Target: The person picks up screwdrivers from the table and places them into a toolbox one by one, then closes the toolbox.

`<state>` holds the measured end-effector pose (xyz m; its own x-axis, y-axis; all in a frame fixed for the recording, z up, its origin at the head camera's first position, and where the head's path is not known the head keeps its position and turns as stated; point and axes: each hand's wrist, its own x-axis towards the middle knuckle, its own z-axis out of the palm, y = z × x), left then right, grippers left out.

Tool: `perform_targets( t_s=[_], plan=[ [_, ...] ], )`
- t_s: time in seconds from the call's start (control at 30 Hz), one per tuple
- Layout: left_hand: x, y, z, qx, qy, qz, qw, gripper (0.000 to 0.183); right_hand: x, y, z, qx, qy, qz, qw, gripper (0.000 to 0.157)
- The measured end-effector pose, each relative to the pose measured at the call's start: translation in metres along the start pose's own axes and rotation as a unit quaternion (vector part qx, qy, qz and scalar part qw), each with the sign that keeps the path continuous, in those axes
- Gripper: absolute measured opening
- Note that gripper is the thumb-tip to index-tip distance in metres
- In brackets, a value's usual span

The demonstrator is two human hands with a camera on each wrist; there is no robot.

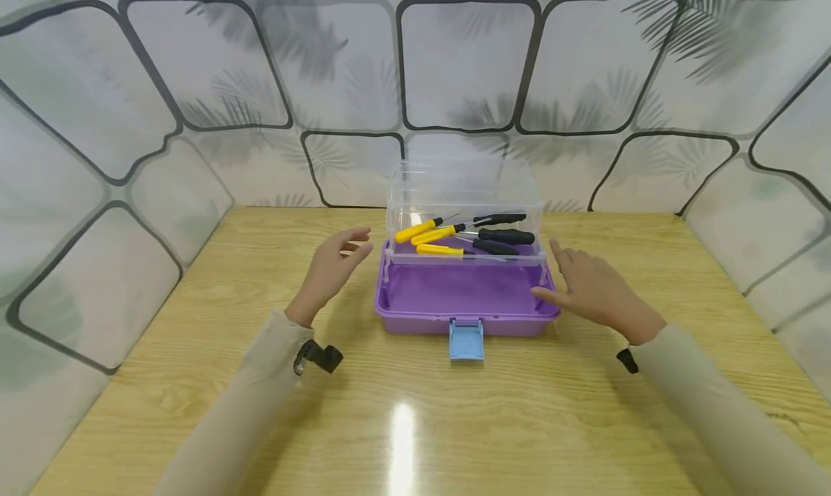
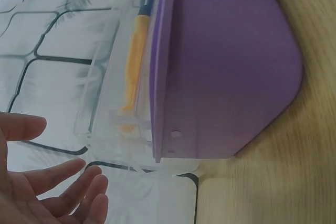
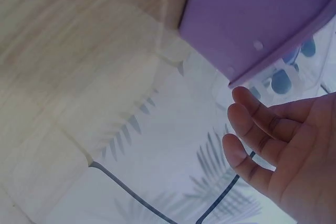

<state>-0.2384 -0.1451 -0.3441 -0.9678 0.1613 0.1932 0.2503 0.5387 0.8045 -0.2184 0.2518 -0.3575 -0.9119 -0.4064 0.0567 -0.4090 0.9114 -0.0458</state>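
Note:
A purple toolbox (image 1: pixel 415 325) stands on the table with its clear lid (image 1: pixel 464 179) raised at the back. Above its bare purple floor, a clear tray (image 1: pixel 448 260) holds several screwdrivers, some with yellow handles (image 1: pixel 415 231) and some with black handles (image 1: pixel 506 236). A light blue latch (image 1: pixel 466 343) hangs down at the front. My left hand (image 1: pixel 332 264) is beside the box's left side, fingers loosely bent and apart from it, holding nothing. On the other side, my right hand (image 1: pixel 594 287) has its thumb over the front right corner and its fingers extended along the right side.
The box rests on a light wood-grain table (image 1: pixel 311 424). Behind it and to both sides rises a pale wall covering (image 1: pixel 464 63) with dark outlines and leaf prints. A dark wrist device (image 1: pixel 318 355) is strapped at the left sleeve, another (image 1: pixel 627 360) at the right.

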Motion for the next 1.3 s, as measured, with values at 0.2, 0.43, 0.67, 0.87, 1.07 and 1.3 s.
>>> perform_targets(
  t_s=[0.2, 0.43, 0.67, 0.87, 1.07, 1.3],
  plan=[
    [0.010, -0.005, -0.009, -0.108, -0.040, -0.070, 0.9909, 0.043, 0.008, 0.007, -0.012, 0.038, 0.015, 0.015, 0.999, 0.080],
    [0.028, -0.013, -0.014, -0.214, -0.089, -0.139, 0.9628, 0.050, 0.023, 0.017, -0.016, 0.145, 0.056, 0.034, 0.987, 0.064],
    [0.048, -0.017, -0.009, -0.311, -0.117, -0.183, 0.9253, 0.051, 0.046, 0.030, -0.010, 0.335, 0.135, 0.059, 0.931, 0.058],
    [0.069, -0.021, -0.005, -0.375, -0.155, -0.235, 0.8831, 0.054, 0.066, 0.043, -0.003, 0.559, 0.054, 0.115, 0.819, 0.054],
    [0.089, -0.024, 0.005, -0.407, -0.150, -0.310, 0.8458, 0.055, 0.082, 0.050, 0.006, 0.663, 0.012, 0.149, 0.734, 0.029],
    [0.102, -0.032, 0.015, -0.409, -0.131, -0.351, 0.8323, 0.053, 0.093, 0.052, 0.010, 0.709, -0.001, 0.173, 0.684, 0.021]
  ],
)
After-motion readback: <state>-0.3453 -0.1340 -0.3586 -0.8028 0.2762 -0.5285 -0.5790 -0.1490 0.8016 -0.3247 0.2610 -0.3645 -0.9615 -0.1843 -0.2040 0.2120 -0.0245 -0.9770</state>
